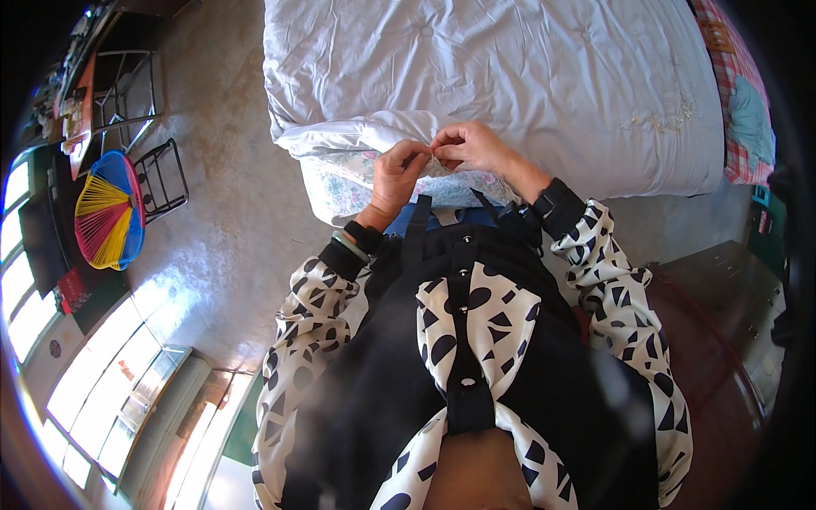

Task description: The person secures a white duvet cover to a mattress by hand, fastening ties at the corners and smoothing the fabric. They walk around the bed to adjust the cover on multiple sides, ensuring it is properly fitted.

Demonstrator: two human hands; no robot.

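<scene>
Both hands meet over the near edge of a bed, where a white quilted mattress or cover point(503, 83) lies wrinkled. My left hand point(400, 172) pinches between thumb and index finger at a folded-back edge of floral fabric point(344, 185). Right beside it, fingertips almost touching, my right hand point(472, 150) also pinches something small. What lies between the fingertips is too small to tell. Below the hands the floral fabric hangs over the bed's edge, close to my waist. Yellowish loose stitching or frayed bits point(666, 120) show on the white cover at the right.
A round chair with blue, yellow and red cords point(111, 210) stands on the concrete floor point(217, 166) at left, near a metal-framed table point(83, 121). Red checked cloth point(733, 70) and a light blue cloth point(751, 121) lie at the bed's right end. Dark brown furniture point(714, 293) is behind at right.
</scene>
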